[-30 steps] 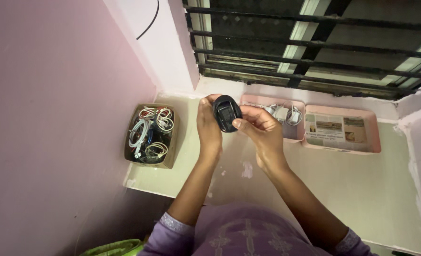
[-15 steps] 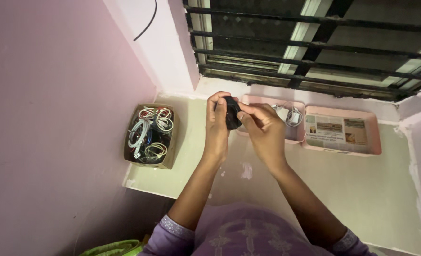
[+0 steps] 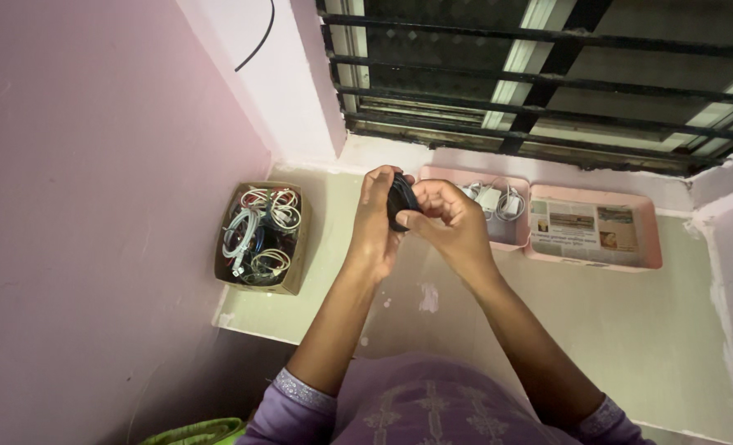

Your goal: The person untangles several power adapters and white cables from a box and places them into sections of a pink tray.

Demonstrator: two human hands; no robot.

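While both hands meet over the shelf, left hand & right hand are closed round a black cable coil, btwn cardboard box & pink tray; prob light, floppy, springy, so best pinched across the loops

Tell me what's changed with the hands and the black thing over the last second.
The black coiled bundle, earlier held open to view, is now closed in between left hand and right hand, mostly hidden. The cardboard box of cables and both pink trays stayed put.
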